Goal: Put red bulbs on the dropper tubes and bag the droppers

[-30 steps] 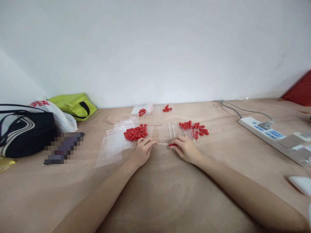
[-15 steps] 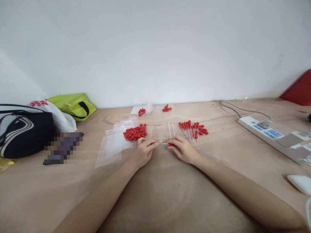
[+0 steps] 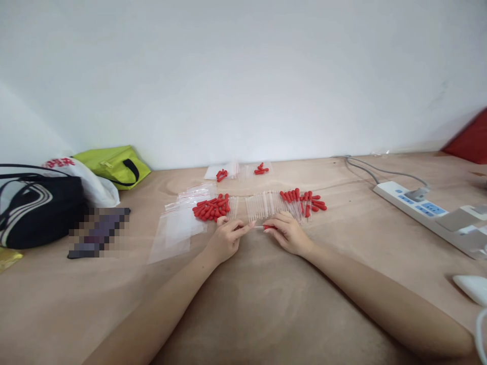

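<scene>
My right hand (image 3: 289, 234) is closed on a red rubber dropper bulb (image 3: 269, 227), partly hidden by the fingers. A thin clear glass dropper tube (image 3: 259, 227) runs from the bulb toward my left hand (image 3: 228, 238), whose thumb and forefinger pinch its other end. Just beyond the hands lies a row of bare glass tubes (image 3: 262, 204). Beside my left hand is a heap of loose red bulbs (image 3: 211, 208). Past my right hand lie several droppers with red bulbs fitted (image 3: 292, 195), fanned out and partly overlapping.
Clear zip bags (image 3: 173, 230) overlap on the left. Two small bags holding red-bulbed pieces (image 3: 221, 175) lie near the wall. A black bag (image 3: 41, 213), a lime-green bag (image 3: 114, 162) and a blurred dark object (image 3: 104, 230) are at left; a power strip (image 3: 422, 200) is at right.
Both hands stay almost in place. The left fingertips have shifted slightly right along the tube, and the right fingers have curled a little over the red bulb.
</scene>
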`<state>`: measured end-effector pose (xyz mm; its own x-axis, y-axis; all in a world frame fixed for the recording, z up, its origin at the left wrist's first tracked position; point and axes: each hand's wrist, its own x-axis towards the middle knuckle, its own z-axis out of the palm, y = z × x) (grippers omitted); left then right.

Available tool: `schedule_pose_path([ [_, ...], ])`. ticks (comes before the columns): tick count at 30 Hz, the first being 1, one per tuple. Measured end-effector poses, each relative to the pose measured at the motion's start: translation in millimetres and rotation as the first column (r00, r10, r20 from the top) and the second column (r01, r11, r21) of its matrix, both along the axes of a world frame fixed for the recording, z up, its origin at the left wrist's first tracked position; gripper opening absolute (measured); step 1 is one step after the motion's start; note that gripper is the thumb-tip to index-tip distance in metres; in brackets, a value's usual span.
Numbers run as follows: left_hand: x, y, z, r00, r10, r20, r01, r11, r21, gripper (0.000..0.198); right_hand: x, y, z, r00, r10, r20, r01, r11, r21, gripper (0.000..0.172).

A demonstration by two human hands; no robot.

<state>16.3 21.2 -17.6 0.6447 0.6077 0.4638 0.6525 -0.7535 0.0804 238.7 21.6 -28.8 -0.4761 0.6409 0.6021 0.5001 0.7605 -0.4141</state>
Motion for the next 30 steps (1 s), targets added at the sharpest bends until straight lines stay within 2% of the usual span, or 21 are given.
schedule_pose_path([
  [7, 0, 0, -0.8, 1.000, -0.019, 0.003, 0.019, 0.994, 0.109, 0.041, 2, 2, -1.1, 0.994, -0.002, 0.109, -0.011, 0.993, 0.118, 0.021],
  [13, 10, -4, 1.8, 0.997, 0.003, 0.073, -0.015, 0.986, 0.165, 0.022, 1, 2, -0.5, 0.987, -0.026, 0.156, -0.002, 0.985, 0.175, 0.021],
  [18, 16, -8, 5.8, 0.996, 0.060, 0.068, -0.072, 0.979, 0.193, 0.023, -1, 1, 0.3, 0.984, -0.005, 0.176, -0.035, 0.975, 0.218, 0.021],
  [24, 18, -10, 8.3, 0.992, 0.093, 0.082, -0.106, 0.979, 0.175, 0.022, -1, 2, -1.6, 0.989, -0.011, 0.145, -0.024, 0.970, 0.241, 0.022],
  [30, 17, -9, 6.0, 0.993, 0.100, 0.060, -0.108, 0.985, 0.137, 0.022, -2, 1, -1.5, 0.982, -0.050, 0.181, -0.001, 0.962, 0.274, 0.023],
])
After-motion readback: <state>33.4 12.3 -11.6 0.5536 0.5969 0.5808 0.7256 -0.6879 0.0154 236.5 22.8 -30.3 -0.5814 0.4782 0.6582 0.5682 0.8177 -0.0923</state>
